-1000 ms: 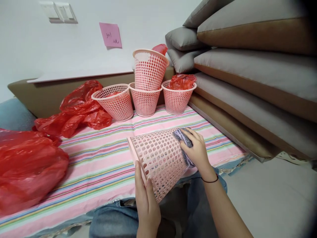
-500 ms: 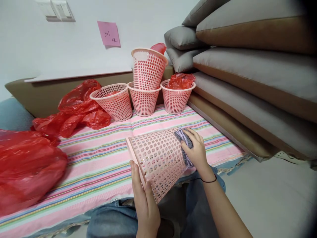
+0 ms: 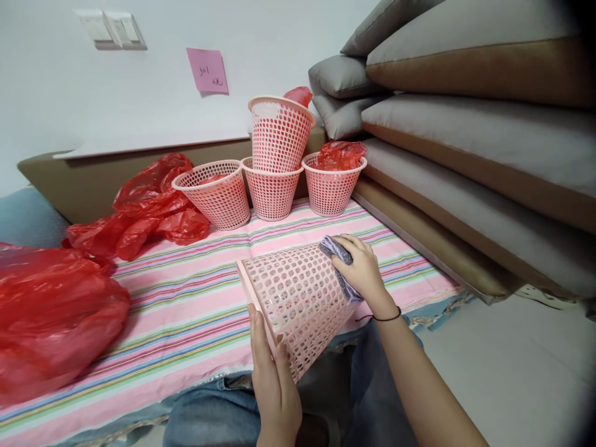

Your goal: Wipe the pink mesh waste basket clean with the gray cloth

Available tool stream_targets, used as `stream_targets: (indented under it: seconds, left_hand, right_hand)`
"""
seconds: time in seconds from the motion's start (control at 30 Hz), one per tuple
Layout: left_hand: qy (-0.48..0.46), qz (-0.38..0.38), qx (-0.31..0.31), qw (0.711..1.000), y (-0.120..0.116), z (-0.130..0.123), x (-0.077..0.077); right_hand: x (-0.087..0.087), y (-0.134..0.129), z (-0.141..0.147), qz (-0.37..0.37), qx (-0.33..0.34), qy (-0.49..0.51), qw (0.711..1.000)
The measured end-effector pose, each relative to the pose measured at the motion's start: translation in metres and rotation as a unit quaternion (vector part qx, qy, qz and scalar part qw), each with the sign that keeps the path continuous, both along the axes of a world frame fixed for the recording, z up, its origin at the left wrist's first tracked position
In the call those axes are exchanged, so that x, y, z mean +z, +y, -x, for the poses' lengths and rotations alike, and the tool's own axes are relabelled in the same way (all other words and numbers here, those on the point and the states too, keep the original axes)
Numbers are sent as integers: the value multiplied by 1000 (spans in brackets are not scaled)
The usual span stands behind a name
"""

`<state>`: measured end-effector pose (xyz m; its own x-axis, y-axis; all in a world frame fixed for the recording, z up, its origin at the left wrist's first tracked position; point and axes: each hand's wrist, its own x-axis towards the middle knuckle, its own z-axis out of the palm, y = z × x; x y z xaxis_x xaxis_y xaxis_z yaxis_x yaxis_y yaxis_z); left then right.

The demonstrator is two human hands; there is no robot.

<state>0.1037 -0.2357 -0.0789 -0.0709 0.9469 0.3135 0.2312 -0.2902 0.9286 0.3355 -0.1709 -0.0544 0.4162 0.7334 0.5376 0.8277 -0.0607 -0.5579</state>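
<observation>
A pink perforated plastic basket (image 3: pixel 298 298) lies on its side over the front edge of the striped cloth, its rim facing left. My left hand (image 3: pixel 274 379) grips that rim from below, thumb on the outer wall and fingers along the rim. At the basket's base end, my right hand (image 3: pixel 361 267) holds a folded grey and purple cloth (image 3: pixel 339 256) pressed against the wall. Behind stand a left basket (image 3: pixel 221 198), a middle basket (image 3: pixel 272 194) with a tilted basket (image 3: pixel 279 136) stacked in it, and a right basket (image 3: pixel 328 189) with a red bag inside.
Red plastic bags (image 3: pixel 56 316) cover the left side of the striped cloth (image 3: pixel 186 323), with more red bags (image 3: pixel 153 198) behind. Grey and brown cushions (image 3: pixel 465 124) are piled at the right. A pink note (image 3: pixel 207 71) and switches (image 3: pixel 112 30) are on the wall.
My right hand and the folded cloth have moved slightly left and up along the basket's wall. My left hand still holds the rim. The camera view has shifted slightly.
</observation>
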Motion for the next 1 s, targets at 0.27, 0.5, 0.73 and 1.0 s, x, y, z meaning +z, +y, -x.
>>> stream_targets:
  seconds: [0.27,0.5,0.73,1.0]
  left_hand:
    - [-32,-20,-9,999,3,-2,-3]
    - [-25,-12,9,1000,2,1,-12]
    - [-6,-16,6,1000,-3,0,-14]
    - [-1,-5,5,1000,-8,0,-15]
  right_hand:
    - [21,16,13,61,36,-8,997]
    - [32,11,35,90,36,-26,995]
    - [29,7,34,98,30,-33,994]
    - [27,3,37,98,12,-27,995]
